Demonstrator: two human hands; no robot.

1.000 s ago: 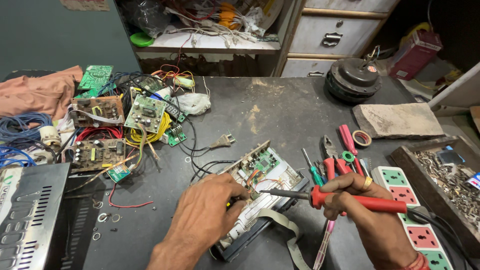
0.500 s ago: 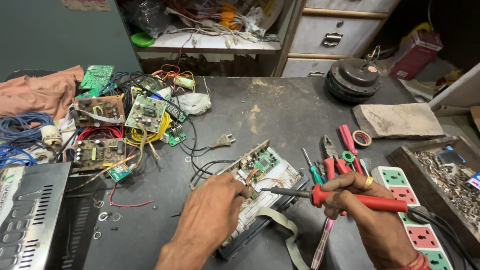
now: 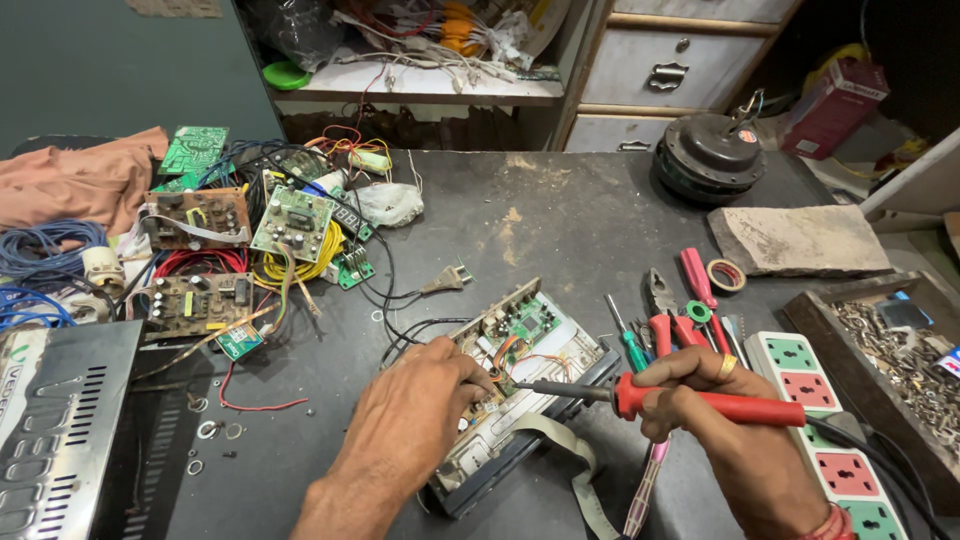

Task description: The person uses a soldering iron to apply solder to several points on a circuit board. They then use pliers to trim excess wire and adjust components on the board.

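opened electronic unit [image 3: 520, 390] with exposed green circuit board [image 3: 533, 322], lying near the front middle of the dark worktable [image 3: 560, 230], tilted diagonally. judged stiff but fragile: bare components and thin wires on top, metal chassis edges the safer place to hold. left hand [image 3: 420, 420] resting on the unit's near-left side, fingers curled shut and pinching something small at the board, too small to identify. right hand [image 3: 705, 405] closed around the red handle of a soldering iron [image 3: 690, 400], tip pointed at the board beside the left fingertips. just right: screwdrivers and pliers [image 3: 670, 310], tape roll [image 3: 726, 275], white power strip [image 3: 825, 420]. far left: loose circuit boards [image 3: 235, 240] amid tangled wires, metal casing [image 3: 55, 430].
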